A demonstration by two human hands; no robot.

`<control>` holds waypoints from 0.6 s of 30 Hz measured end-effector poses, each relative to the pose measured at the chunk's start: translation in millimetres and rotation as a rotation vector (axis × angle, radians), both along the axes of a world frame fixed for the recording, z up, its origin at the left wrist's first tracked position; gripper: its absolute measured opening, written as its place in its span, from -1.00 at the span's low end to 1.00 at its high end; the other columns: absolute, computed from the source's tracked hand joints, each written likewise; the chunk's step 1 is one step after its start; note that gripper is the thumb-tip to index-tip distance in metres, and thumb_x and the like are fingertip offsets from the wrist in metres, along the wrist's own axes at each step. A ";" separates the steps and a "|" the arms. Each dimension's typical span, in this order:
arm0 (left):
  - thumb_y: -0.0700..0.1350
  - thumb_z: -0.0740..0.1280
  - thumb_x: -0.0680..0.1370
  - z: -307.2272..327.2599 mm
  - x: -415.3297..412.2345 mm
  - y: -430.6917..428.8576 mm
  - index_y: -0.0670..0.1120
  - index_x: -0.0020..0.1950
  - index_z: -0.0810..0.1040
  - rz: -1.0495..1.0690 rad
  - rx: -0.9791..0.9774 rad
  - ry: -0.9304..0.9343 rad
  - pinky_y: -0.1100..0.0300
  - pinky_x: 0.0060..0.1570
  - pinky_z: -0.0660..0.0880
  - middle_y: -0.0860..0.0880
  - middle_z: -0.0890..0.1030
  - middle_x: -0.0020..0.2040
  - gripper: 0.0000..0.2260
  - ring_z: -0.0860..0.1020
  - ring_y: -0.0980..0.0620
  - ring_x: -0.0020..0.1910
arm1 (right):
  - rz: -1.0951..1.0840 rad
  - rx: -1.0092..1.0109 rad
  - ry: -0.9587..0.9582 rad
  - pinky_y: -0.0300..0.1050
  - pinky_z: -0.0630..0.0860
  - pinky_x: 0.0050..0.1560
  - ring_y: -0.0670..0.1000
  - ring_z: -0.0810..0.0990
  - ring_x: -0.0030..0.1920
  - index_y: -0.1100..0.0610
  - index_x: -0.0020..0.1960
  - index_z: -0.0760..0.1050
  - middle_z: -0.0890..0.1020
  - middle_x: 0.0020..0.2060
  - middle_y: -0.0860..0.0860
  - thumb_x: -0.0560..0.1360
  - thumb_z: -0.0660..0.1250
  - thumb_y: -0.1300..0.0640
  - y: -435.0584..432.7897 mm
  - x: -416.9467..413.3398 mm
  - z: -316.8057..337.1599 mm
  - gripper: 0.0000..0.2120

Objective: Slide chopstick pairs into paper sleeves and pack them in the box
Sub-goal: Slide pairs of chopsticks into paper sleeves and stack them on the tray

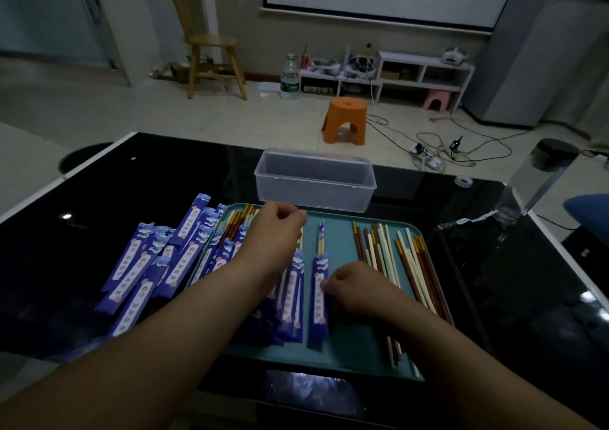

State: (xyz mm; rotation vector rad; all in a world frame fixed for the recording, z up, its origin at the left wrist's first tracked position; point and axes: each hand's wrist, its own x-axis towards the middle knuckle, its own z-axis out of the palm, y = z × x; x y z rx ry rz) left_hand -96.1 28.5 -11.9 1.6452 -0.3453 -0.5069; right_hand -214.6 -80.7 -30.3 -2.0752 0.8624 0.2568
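A teal tray (342, 353) lies in front of me on the black table. Loose chopsticks (395, 258) in red, cream and brown lie on its right side, more at its top left. A blue paper sleeve (319, 311) lies mid-tray with a chopstick pair (321, 238) sticking out of its top. My right hand (356, 291) holds this sleeve at its right edge. My left hand (280, 231) hovers over the tray's upper left with curled fingers pinching a pale chopstick end; what it holds is mostly hidden. The clear plastic box (314, 179) stands empty behind the tray.
Several blue sleeves (141, 264) are spread on the table left of the tray and over its left edge. A dark-capped clear bottle (540, 172) and a tape roll (464, 180) sit at the far right. An orange stool (344, 119) stands on the floor beyond.
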 end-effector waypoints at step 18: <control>0.02 0.33 0.63 -20.8 -71.7 -52.2 -0.02 -0.03 0.52 -0.583 0.574 -0.475 0.10 -0.12 0.55 -0.01 0.59 -0.08 -0.86 0.57 0.01 -0.10 | -0.078 -0.483 0.187 -0.15 0.53 -0.32 0.02 0.66 -0.25 0.13 -0.16 0.61 0.65 -0.27 0.05 0.52 0.41 0.09 -83.3 -38.5 4.6 -0.87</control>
